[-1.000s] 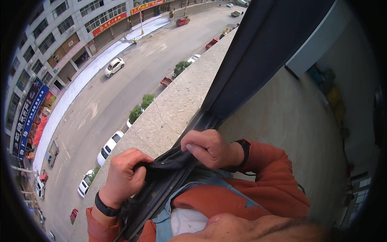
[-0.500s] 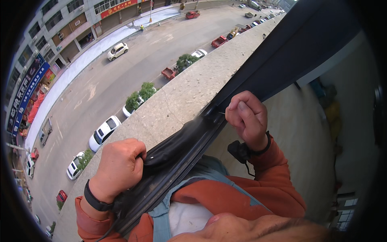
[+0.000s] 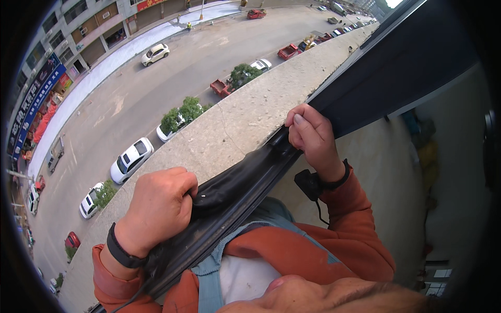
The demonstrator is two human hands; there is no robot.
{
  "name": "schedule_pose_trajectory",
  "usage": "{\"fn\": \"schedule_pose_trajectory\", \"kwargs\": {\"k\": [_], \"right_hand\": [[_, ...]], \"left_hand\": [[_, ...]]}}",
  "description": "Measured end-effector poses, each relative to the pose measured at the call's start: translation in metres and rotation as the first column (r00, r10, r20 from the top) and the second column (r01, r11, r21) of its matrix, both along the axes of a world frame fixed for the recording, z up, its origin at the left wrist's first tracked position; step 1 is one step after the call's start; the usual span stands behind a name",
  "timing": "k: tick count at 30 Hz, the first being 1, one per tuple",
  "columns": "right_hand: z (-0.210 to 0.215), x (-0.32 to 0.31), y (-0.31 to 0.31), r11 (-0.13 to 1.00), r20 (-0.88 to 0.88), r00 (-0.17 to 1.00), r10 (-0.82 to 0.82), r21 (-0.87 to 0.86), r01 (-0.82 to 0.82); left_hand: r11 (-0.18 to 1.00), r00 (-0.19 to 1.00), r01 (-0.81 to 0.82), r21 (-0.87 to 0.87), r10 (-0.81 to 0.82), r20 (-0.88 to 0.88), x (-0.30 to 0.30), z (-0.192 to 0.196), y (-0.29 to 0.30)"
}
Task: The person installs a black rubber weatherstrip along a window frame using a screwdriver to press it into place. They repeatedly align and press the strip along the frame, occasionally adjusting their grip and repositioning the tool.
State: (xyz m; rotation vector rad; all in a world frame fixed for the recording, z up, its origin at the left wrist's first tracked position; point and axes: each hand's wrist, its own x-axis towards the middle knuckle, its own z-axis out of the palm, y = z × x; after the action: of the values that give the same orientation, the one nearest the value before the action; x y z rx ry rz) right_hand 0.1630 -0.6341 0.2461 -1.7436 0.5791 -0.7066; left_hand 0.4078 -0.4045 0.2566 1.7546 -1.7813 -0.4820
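Note:
A shiny black cloth (image 3: 240, 180) lies bunched along the dark window frame rail (image 3: 229, 216), between the ledge and my body. My left hand (image 3: 159, 208) is closed in a fist on the cloth's near left part, with the thumb and curled fingers gripping its edge. Farther right, at the cloth's upper end, my right hand (image 3: 313, 138) is pinched, thumb against forefinger. What sits in that pinch is too small or hidden to make out. A small pale speck lies on the cloth beside the left fist.
Beyond the cloth runs a rough concrete ledge (image 3: 229, 125), with a drop to a street (image 3: 141, 88) holding parked cars and trees. A dark window sash (image 3: 402, 68) slants up at the right. A small black device (image 3: 308, 183) hangs at my right wrist.
My right hand has moved slightly up and toward the ledge, onto the cloth's upper end. A thin sliver seen earlier at its fingertips no longer shows. The left hand keeps its grip.

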Motion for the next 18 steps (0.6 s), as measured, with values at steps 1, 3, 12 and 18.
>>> {"fn": "schedule_pose_trajectory", "kwargs": {"k": [1, 3, 12, 18], "right_hand": [[0.002, -0.001, -0.001, 0.998, 0.045, 0.999, -0.01, 0.057, 0.008], [0.001, 0.002, -0.001, 0.999, 0.016, 1.0, -0.023, -0.04, 0.024], [0.007, 0.006, -0.002, 1.0, -0.013, 0.999, -0.03, -0.004, 0.03], [0.013, 0.007, -0.003, 0.98, 0.059, 0.998, 0.026, 0.196, -0.037]], "left_hand": [[1.0, 1.0, -0.005, -0.003, 0.005, -0.002, 0.0, 0.0, 0.0], [1.0, 1.0, -0.007, -0.004, 0.007, -0.006, -0.001, 0.001, -0.001], [1.0, 1.0, -0.002, 0.015, 0.002, -0.015, -0.002, 0.004, -0.001], [1.0, 1.0, -0.004, 0.01, 0.005, -0.021, -0.003, 0.006, -0.002]]}}
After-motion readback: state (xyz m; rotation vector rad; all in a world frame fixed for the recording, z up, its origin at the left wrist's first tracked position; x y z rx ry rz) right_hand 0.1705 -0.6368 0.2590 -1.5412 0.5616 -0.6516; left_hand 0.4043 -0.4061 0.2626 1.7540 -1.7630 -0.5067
